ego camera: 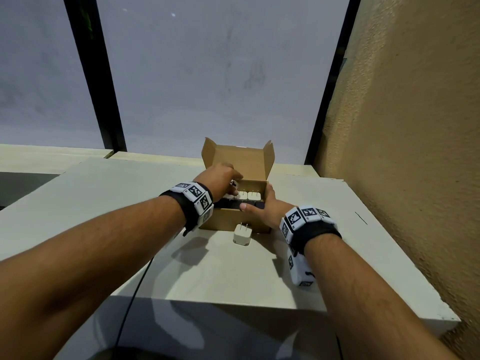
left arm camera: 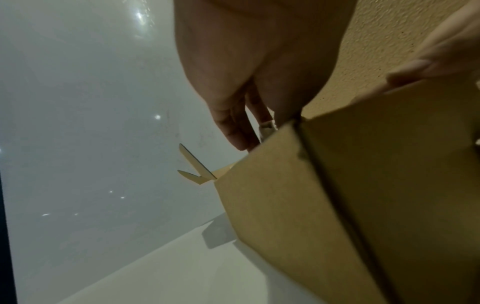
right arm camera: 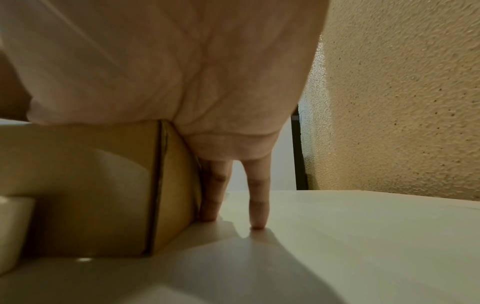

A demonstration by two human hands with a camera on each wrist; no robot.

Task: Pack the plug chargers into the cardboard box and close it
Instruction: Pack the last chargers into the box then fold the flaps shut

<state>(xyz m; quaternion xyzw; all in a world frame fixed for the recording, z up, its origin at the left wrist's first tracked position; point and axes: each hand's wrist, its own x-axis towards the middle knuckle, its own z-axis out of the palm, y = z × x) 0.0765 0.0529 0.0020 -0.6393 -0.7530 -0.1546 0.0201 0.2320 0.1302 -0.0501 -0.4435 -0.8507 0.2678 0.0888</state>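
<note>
Pinched in the fingers of the left hand was a white plug charger, held over the left end of the open cardboard box; how the fingers closed round it was mostly hidden by the back of the hand. From the left wrist view only a sliver of the charger was seen between the fingertips, just above the box's rim. The left forearm was stretched forward with the wrist bent down into the box. The right hand was clasped round the box's right near corner, thumb laid along the front rim, fingers pressed straight down the right side wall to the table, one finger standing slightly apart from the wall. Inside the box, two white chargers were seen upright with prongs up, against the far wall; a dark layer lay nearer, and what it was could not be told. The lid stood up behind the box. Another charger stood on the table just in front of the box, prongs up; in the right wrist view it was cut off at the left edge
</note>
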